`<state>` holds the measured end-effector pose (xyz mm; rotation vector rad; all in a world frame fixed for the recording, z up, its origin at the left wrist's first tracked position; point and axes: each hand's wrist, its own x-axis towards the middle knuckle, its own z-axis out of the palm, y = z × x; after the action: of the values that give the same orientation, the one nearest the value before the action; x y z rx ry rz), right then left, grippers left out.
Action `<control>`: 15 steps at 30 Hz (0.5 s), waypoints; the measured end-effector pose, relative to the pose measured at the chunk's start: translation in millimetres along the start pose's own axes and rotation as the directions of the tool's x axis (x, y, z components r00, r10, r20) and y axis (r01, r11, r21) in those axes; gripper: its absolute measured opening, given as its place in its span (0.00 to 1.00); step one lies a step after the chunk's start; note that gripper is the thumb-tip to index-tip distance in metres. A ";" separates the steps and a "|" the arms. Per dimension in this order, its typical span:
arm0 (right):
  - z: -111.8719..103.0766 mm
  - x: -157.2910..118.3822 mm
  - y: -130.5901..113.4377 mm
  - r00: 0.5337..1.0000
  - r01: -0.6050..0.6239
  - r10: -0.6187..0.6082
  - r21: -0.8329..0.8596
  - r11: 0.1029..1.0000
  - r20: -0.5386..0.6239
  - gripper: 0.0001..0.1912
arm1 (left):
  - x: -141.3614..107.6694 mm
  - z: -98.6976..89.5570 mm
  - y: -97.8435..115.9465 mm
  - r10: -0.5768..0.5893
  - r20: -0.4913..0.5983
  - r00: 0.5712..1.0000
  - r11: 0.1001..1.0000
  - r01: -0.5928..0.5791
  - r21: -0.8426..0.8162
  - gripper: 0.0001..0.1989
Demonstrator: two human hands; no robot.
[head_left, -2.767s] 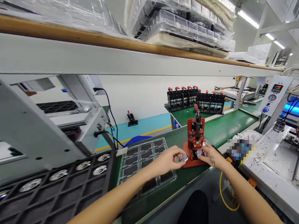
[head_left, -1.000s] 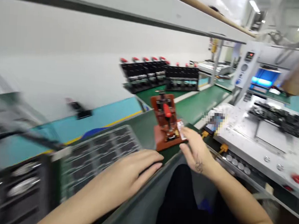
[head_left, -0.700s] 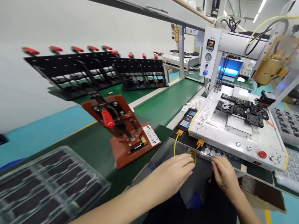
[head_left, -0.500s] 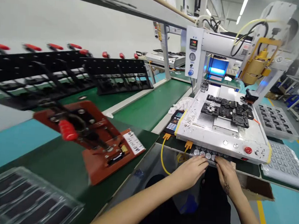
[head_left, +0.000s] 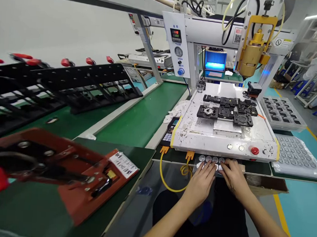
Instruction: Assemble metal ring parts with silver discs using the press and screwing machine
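A clear tray of small round discs (head_left: 208,159) lies at the table's front edge, just below the white bench machine (head_left: 226,146). My left hand (head_left: 203,176) rests on the tray's near side, its fingers stretched out over the discs. Right beside it, my right hand (head_left: 235,177) reaches in with bent fingers, thumb and fingertips close together at one of the discs. Whether a disc is pinched there is too small to make out. Both hands partly cover the tray.
Black fixture plates (head_left: 228,112) sit on the machine bed under a gold dispensing head (head_left: 249,59). On the right are a clear box of black parts (head_left: 282,113) and a bagged disc tray (head_left: 298,155). A red-brown clamp press (head_left: 90,178) and yellow cable (head_left: 167,185) lie left.
The view has turned to the right, so the press and machine sit further left. Over the disc tray, my left fingers have spread a little and my right fingers have drawn closer to the discs.
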<state>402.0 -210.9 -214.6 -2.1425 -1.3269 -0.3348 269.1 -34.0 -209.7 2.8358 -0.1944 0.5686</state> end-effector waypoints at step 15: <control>-10.3 -46.6 -9.2 0.971 0.187 -0.174 0.066 0.980 -0.162 0.10 | 5.3 -1.1 -2.1 0.001 0.035 0.999 0.999 -0.002 0.045 0.24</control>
<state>372.9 -248.0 -226.4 -1.8923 -1.4232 -0.5019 273.9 -32.1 -207.0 2.8910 -0.1925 0.5299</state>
